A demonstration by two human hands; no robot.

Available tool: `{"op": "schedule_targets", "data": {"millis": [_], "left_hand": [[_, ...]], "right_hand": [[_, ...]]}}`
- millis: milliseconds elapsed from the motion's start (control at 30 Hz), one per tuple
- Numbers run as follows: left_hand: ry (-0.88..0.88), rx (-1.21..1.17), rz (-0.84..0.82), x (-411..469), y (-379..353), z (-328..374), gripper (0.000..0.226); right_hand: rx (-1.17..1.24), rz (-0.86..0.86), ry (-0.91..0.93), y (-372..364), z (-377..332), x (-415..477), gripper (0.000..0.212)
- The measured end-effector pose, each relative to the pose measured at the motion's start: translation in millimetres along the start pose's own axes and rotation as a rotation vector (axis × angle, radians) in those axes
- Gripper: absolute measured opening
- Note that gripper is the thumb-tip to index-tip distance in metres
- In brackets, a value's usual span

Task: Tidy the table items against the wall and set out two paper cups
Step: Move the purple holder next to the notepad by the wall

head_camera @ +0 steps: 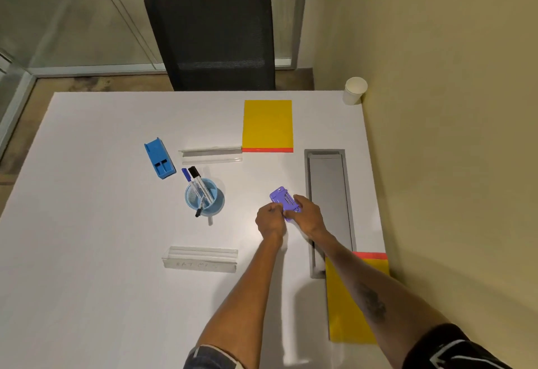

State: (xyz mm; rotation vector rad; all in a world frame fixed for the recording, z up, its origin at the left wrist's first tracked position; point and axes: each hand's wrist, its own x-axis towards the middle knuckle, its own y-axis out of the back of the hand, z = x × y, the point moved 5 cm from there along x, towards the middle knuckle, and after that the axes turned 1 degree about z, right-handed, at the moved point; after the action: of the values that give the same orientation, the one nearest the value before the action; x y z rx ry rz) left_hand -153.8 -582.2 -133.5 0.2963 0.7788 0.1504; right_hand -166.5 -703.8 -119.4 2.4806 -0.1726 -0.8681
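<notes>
Both hands, left hand (pixel 270 219) and right hand (pixel 305 214), pinch the small purple plastic gadget (pixel 283 201) near the counter's (pixel 87 252) wall-side edge; it looks light, stiff, best gripped by its edges.

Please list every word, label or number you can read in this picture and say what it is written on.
"BAT M..": faint handwriting on the near clear stand; the rest is too faint to read.
Marker barrels in the blue cup: print too small to read.
White marking on the black sleeve: cut off, unreadable.
Nothing else bears text.
</notes>
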Motion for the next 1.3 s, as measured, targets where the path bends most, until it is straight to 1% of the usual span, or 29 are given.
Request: {"op": "schedule_targets", "data": {"millis": [100,300,500,567,667,733,867,1000,1167,1300], "left_hand": [[-0.025,0.029,-0.053,-11,-19,5,0.022],[-0.077,0.086,-0.147,-35,-63,8,0.024],[-0.162,0.165,-0.254,-56,-106,6,0.026],[-0.196,0.144,-0.321,-65,-120,6,0.025],[-0.233,0.073,-0.439,-80,-138,8,0.035],[-0.228,0.03,-0.506,-87,-149,4,0.04],[-0.196,0.02,-0.609,-94,-166,-8,0.038],[-0.183,0.059,-0.629,-95,-174,-16,0.04],[-0.176,0.125,-0.65,-92,-179,-24,0.041],[-0.153,0.149,-0.634,-90,-179,-27,0.04]], "right_hand": [[0.033,0.043,-0.026,20,10,-7,0.033],[0.1,0.125,-0.067,59,37,-17,0.03],[0.083,0.21,-0.131,97,65,-23,0.035],[0.097,0.244,-0.152,108,75,-25,0.031],[0.164,0.295,-0.189,121,92,-28,0.026],[0.18,0.312,-0.205,126,102,-31,0.028],[0.168,0.34,-0.241,132,121,-33,0.029],[0.118,0.342,-0.249,134,132,-32,0.027],[0.097,0.351,-0.258,135,139,-32,0.031],[0.037,0.325,-0.254,133,141,-30,0.031]]}}
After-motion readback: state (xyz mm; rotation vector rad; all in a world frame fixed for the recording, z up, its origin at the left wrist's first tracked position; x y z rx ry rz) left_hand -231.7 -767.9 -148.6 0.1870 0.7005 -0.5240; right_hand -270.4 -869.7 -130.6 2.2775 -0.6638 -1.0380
